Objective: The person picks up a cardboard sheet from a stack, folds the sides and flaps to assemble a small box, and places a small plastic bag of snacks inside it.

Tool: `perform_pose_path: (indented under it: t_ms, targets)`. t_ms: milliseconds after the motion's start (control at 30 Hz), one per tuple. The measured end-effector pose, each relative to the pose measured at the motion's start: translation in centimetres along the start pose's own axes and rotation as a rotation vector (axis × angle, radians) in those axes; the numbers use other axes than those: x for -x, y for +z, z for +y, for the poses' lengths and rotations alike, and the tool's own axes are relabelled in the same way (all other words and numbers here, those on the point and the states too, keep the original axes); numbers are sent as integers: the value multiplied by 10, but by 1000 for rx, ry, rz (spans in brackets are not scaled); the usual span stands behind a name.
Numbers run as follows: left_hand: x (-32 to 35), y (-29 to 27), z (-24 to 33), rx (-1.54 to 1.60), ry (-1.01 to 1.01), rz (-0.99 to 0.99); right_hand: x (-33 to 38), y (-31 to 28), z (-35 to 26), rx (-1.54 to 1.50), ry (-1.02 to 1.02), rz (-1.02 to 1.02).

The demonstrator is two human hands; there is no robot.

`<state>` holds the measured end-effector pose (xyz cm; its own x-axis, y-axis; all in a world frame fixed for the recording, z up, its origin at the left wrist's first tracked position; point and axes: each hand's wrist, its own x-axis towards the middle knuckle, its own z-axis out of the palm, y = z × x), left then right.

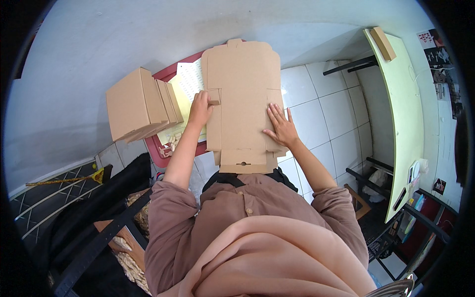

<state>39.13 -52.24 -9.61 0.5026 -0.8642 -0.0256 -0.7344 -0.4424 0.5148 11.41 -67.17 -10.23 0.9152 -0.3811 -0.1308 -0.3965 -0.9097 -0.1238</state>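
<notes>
A flat, unfolded brown cardboard box (250,114) lies in front of me, its creases, side flaps and slots showing. Its near end, with a small round cut-out, reaches almost to my body. My left hand (200,110) is closed on a small side flap (213,96) at the box's left edge, and that flap stands partly bent up. On the right edge my right hand (282,126) rests palm down with its fingers spread, pressing on the cardboard and holding nothing.
A red-rimmed table (161,157) under the cardboard bears papers (190,76) and small pale pieces (170,143). Several folded cardboard boxes (129,105) stack at left. A pale green tabletop (396,99) with a narrow box (383,43) stands at right, beyond the tiled floor (336,111).
</notes>
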Motion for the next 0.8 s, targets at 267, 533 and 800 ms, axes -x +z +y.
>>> perform_pose_path:
  t_ms: [267, 533, 800]
  targets:
    - [66, 17, 5, -180, 183, -98, -2, -6, -4, 33, 11, -14]
    - [90, 34, 6, -265, 151, -242, -2, -6, -5, 49, 13, -50]
    - [87, 31, 1, -286, 174, -294, -1, -6, -3, 2, -3, -83]
